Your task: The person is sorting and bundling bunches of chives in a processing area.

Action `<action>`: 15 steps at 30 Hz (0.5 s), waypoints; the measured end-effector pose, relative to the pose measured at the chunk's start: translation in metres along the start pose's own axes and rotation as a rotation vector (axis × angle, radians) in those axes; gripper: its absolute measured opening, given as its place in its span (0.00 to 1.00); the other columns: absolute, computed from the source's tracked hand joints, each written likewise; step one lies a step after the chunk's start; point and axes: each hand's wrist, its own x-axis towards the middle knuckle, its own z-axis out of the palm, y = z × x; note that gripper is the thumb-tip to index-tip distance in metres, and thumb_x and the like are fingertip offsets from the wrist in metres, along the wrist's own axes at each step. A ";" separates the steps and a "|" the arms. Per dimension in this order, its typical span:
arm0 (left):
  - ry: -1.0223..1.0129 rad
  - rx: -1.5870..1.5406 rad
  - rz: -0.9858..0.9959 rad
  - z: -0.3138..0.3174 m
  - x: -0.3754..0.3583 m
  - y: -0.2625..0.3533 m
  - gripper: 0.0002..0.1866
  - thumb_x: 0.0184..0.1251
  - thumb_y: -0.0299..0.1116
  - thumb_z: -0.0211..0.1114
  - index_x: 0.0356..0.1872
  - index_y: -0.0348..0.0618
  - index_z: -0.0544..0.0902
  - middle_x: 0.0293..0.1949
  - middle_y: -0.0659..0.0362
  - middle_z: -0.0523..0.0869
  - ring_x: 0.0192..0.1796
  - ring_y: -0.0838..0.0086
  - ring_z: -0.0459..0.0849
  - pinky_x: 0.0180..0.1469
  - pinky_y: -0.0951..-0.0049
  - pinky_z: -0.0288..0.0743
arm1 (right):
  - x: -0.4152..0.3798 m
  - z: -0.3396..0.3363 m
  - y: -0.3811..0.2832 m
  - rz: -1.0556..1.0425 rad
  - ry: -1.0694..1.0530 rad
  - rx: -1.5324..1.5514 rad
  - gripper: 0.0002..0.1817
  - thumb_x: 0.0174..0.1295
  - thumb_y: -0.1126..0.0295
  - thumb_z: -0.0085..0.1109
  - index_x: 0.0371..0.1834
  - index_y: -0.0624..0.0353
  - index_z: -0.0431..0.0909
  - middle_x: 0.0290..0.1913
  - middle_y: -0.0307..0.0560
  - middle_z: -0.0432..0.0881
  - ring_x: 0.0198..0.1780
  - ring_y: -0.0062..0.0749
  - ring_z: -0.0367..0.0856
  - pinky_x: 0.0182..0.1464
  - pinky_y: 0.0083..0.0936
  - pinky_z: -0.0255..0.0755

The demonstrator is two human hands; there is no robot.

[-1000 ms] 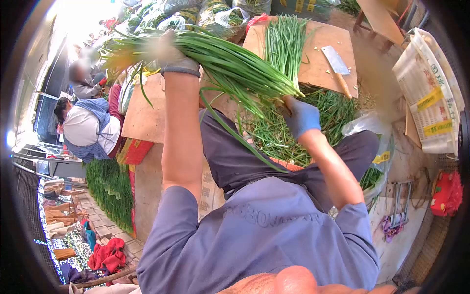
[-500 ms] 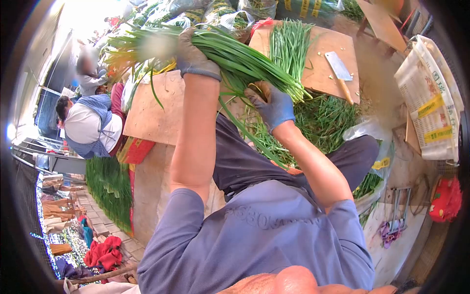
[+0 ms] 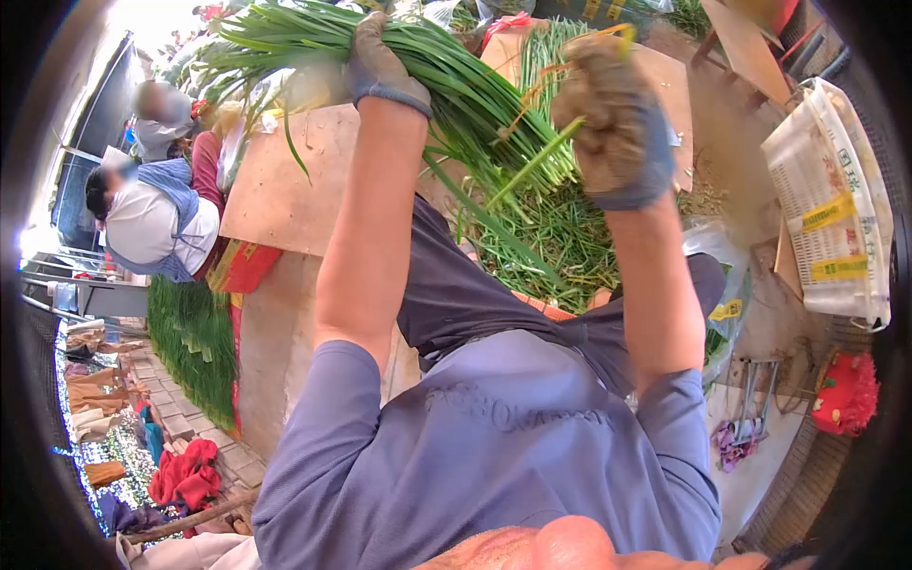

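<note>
My gloved left hand [image 3: 385,66] is closed round a thick bunch of garlic chives [image 3: 465,81], its leafy ends to the left and its pale stem ends to the lower right. My right hand [image 3: 617,128], also gloved, is raised right of the stem ends with its fingers curled in. A few yellowed and green chive blades [image 3: 535,163] stick out of that fist. Behind it, more chives [image 3: 551,52] lie on a wooden board [image 3: 670,81]. My right hand hides most of what else is on the board. Loose chive trimmings [image 3: 560,237] are heaped below, between my legs.
A second board [image 3: 285,180] is at the left, near a seated person [image 3: 166,218] in a white top. Another person [image 3: 161,119] is farther back. Piled chives [image 3: 190,342] are on the left floor. A white woven bag [image 3: 831,199] and a red bundle [image 3: 844,391] are at the right.
My right hand has left the stem ends of the bunch and moved up and right, taking a few blades with it. It now covers the cleaver on the board. My left hand still grips the bunch.
</note>
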 end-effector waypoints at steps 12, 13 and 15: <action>-0.037 0.045 -0.021 -0.035 0.078 0.036 0.19 0.61 0.38 0.55 0.49 0.37 0.78 0.48 0.45 0.85 0.49 0.47 0.84 0.55 0.41 0.77 | -0.142 -0.146 0.070 0.679 -0.544 -1.732 0.31 0.64 0.46 0.61 0.64 0.55 0.75 0.61 0.58 0.79 0.64 0.49 0.77 0.64 0.42 0.71; -0.032 0.052 -0.016 -0.033 0.075 0.039 0.19 0.62 0.38 0.55 0.49 0.36 0.78 0.49 0.44 0.85 0.49 0.47 0.84 0.56 0.41 0.77 | -0.159 -0.159 0.094 0.929 -0.659 -2.055 0.37 0.63 0.43 0.59 0.70 0.52 0.69 0.70 0.58 0.70 0.66 0.52 0.74 0.67 0.42 0.68; -0.026 0.069 0.000 -0.022 0.059 0.045 0.20 0.62 0.38 0.55 0.50 0.36 0.78 0.49 0.44 0.85 0.49 0.47 0.84 0.56 0.41 0.77 | -0.144 -0.173 0.113 1.130 -0.512 -1.598 0.47 0.58 0.38 0.60 0.75 0.57 0.60 0.75 0.63 0.60 0.69 0.55 0.71 0.70 0.40 0.64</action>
